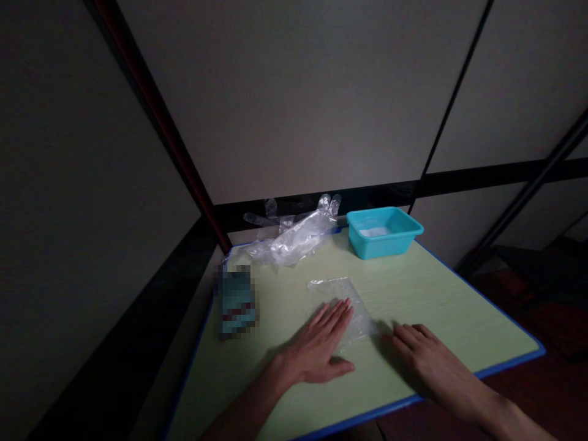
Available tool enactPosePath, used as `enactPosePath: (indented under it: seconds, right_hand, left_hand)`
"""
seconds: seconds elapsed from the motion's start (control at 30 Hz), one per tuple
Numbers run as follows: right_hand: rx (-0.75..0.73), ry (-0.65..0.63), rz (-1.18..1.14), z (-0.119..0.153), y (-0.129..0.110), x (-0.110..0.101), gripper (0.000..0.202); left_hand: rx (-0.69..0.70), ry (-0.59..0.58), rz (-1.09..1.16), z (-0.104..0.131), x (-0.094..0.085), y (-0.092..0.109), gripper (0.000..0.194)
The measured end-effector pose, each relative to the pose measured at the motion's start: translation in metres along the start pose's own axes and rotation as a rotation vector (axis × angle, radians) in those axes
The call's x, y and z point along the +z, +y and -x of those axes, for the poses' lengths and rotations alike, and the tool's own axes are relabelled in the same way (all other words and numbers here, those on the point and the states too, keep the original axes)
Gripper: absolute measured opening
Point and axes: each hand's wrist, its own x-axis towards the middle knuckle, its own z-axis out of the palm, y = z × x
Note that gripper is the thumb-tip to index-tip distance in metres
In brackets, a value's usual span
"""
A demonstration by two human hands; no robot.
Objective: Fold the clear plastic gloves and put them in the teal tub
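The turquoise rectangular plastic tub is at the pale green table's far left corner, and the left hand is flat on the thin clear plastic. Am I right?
No: the head view shows the tub at the far right corner of the table. The left hand is flat on the thin clear plastic.

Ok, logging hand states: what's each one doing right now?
Left hand: open, flat on the clear plastic piece.
Right hand: partly curled beside the piece; can't tell if it holds anything.
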Motion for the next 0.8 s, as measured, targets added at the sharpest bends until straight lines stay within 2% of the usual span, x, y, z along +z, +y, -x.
enactPosePath:
  seconds: [0.07, 0.23, 0.3, 0.47, 0.57, 0.63, 0.73, 0.8]
  right_hand:
    - [0.001, -0.010, -0.021, -0.003, 0.006, -0.001, 0.033]
    - [-0.070, 0.039, -0.003, -0.005, 0.015, 0.015, 0.041]
    - [-0.073, 0.041, -0.016, -0.003, 0.015, 0.020, 0.040]
    - [-0.086, -0.004, -0.123, -0.006, 0.018, 0.011, 0.041]
    - [-0.106, -0.051, -0.204, -0.028, 0.028, -0.002, 0.044]
    - [-0.150, -0.066, -0.267, -0.051, 0.038, -0.003, 0.047]
    - [-0.303, -0.131, -0.341, -0.083, 0.054, 0.010, 0.076]
    - [-0.337, -0.197, -0.401, -0.098, 0.063, 0.023, 0.089]
  left_hand:
    - [-0.063, 0.092, 0.090, 0.004, -0.002, -0.006, 0.092]
    - [-0.204, 0.434, 0.371, 0.015, -0.001, -0.031, 0.077]
    - [-0.223, 0.498, 0.440, 0.016, 0.001, -0.039, 0.076]
    - [-0.225, 0.492, 0.470, 0.013, 0.006, -0.043, 0.076]
    - [-0.230, 0.498, 0.463, 0.012, 0.007, -0.043, 0.075]
    - [-0.235, 0.506, 0.461, 0.012, 0.006, -0.043, 0.074]
    - [-0.250, 0.502, 0.453, 0.012, 0.006, -0.043, 0.072]
    - [-0.255, 0.496, 0.441, 0.012, 0.005, -0.042, 0.071]
